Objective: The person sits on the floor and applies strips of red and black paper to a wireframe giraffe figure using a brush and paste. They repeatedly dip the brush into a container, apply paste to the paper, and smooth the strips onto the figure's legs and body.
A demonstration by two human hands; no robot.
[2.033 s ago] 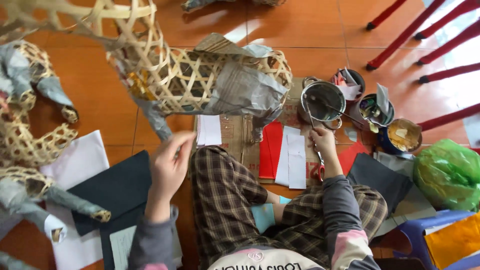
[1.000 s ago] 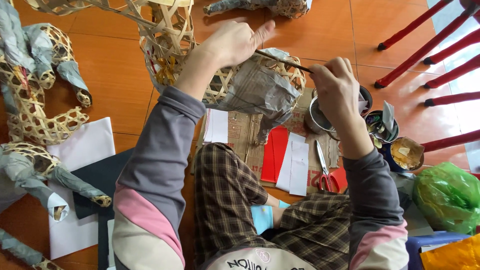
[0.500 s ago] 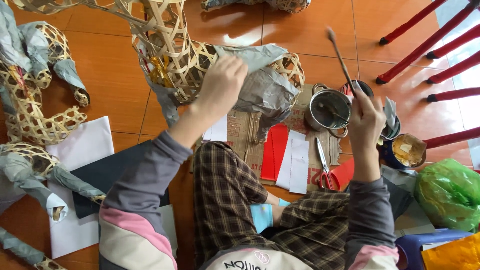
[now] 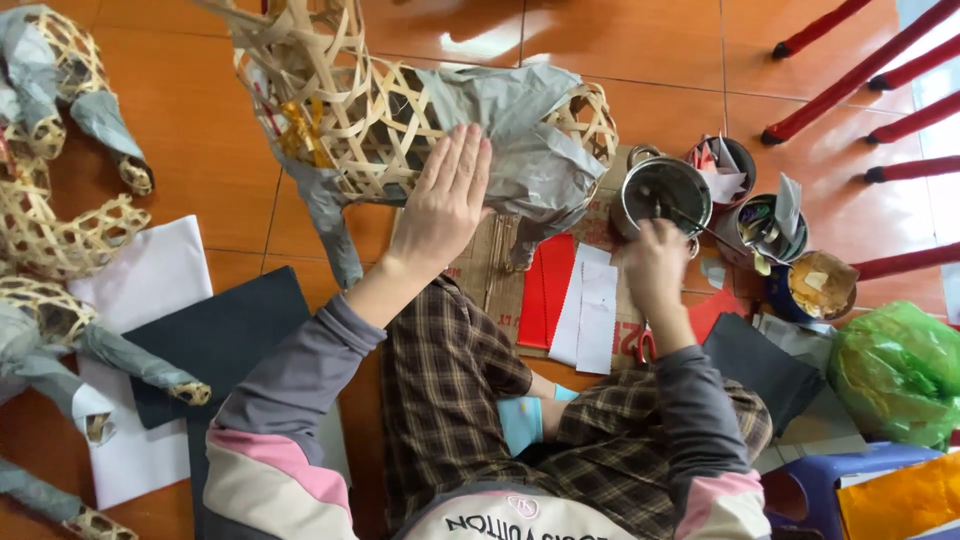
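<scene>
Centrally, a woven bamboo frame [image 4: 350, 120] lies on the orange tiled floor [image 4: 200, 130], partly covered with grey paper [image 4: 520, 130].

Left hand [image 4: 447, 205]: spread flat, fingers together and extended, palm pressed on the frame where the bare weave meets the grey paper.

Right hand [image 4: 655, 265]: to the right of the frame, closed around the handle of a thin brush [image 4: 690, 218] whose tip reaches into a metal pot [image 4: 662, 192] standing just beside the frame's papered end.

Below the frame: a sheet of cardboard [image 4: 490, 265] bearing a red paper strip [image 4: 545, 290] and white paper strips [image 4: 590, 315]; red-handled scissors [image 4: 640, 345] partly hidden under the right wrist.

Right of the frame, beyond the pot: two small containers stuffed with paper scraps [image 4: 775, 225], a tin [image 4: 818, 285] of brownish contents, a green plastic bag [image 4: 895, 370].

Left of the frame: further bamboo shapes [image 4: 60, 220] partly wrapped in grey, and white [image 4: 150, 280] and dark paper sheets [image 4: 230, 335] lying flat on the floor.

Far right of the frame: red chair legs [image 4: 850, 90].
</scene>
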